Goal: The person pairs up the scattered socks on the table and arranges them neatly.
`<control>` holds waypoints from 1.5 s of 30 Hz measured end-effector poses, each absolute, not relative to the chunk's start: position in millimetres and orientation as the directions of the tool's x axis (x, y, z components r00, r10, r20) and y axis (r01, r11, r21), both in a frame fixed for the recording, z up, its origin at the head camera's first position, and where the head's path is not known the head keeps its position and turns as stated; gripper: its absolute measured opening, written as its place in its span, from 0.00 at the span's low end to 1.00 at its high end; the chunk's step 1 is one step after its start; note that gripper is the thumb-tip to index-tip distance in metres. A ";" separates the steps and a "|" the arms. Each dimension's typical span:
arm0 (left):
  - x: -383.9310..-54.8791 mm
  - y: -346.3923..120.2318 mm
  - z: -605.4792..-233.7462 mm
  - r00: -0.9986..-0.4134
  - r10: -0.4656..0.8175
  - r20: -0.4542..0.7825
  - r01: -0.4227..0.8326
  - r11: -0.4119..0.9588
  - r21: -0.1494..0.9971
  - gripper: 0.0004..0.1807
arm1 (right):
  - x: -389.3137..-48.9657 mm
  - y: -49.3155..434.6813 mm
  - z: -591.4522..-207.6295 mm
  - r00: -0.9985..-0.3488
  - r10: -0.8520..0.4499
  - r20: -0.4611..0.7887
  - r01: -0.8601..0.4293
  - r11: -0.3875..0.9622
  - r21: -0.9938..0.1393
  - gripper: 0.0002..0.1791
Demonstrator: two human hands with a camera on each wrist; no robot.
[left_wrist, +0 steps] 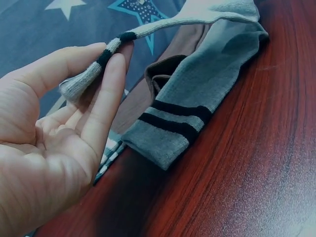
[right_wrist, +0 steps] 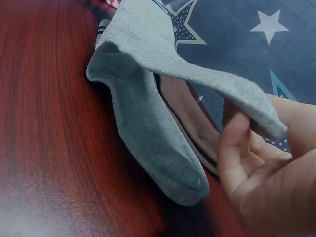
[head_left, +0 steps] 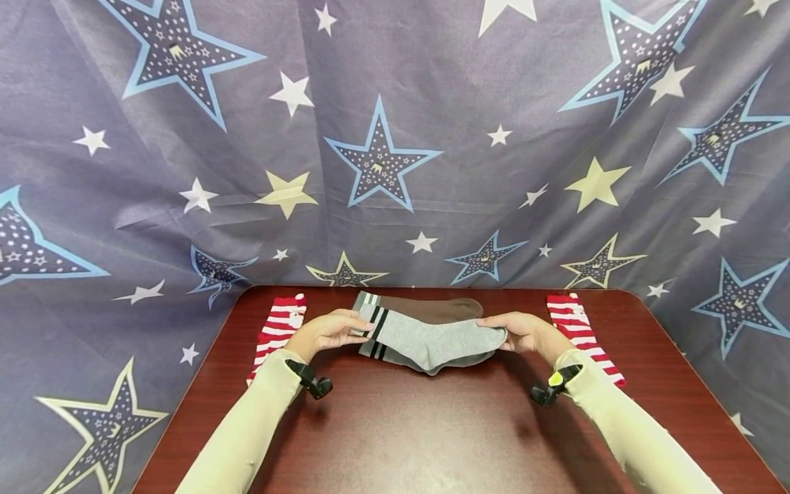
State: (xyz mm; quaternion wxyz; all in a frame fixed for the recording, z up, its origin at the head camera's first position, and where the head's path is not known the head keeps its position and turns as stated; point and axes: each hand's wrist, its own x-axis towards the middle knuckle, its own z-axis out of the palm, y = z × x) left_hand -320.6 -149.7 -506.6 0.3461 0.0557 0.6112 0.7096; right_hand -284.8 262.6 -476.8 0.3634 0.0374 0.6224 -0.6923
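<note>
A light grey sock [head_left: 426, 336] with two black stripes at its cuff is stretched sideways above the table. My left hand [head_left: 327, 333] pinches the cuff between thumb and fingers. At the toe end, my right hand [head_left: 524, 333] pinches the other tip. Beneath it lies a matching grey sock [right_wrist: 143, 128], flat on the table, its striped cuff toward the left hand. Brown socks [head_left: 432, 309] lie just behind, partly covered by the grey ones; how many is hard to tell. A striped green-and-white cuff [left_wrist: 111, 153] shows beside them in the left wrist view.
On the dark red wooden table [head_left: 420, 432], a red-and-white striped sock [head_left: 278, 333] lies at the left and a similar striped sock [head_left: 583, 333] at the right, each beyond a forearm. A star-patterned grey cloth [head_left: 382, 233] hangs behind the table's back edge.
</note>
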 end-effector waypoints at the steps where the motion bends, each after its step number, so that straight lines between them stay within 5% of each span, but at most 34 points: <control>1: -321.0 -149.6 -507.0 -0.752 0.561 -0.346 -0.424 -0.011 0.906 0.22 | -285.1 262.5 -477.8 -0.731 -0.456 -0.507 0.552 0.041 -0.833 0.22; 9: -323.8 -150.0 -510.6 -0.740 0.568 -0.361 -0.438 0.001 0.899 0.08 | -286.7 261.1 -484.1 -0.729 -0.448 -0.518 0.550 0.067 -0.832 0.21; 31: -321.4 -152.5 -513.5 -0.737 0.550 -0.392 -0.436 0.056 0.898 0.11 | -286.7 260.5 -495.6 -0.728 -0.445 -0.522 0.525 0.128 -0.841 0.20; 45: -321.1 -152.2 -520.7 -0.767 0.478 -0.428 -0.417 0.136 0.899 0.40 | -286.1 263.7 -499.2 -0.732 -0.468 -0.496 0.486 0.152 -0.861 0.17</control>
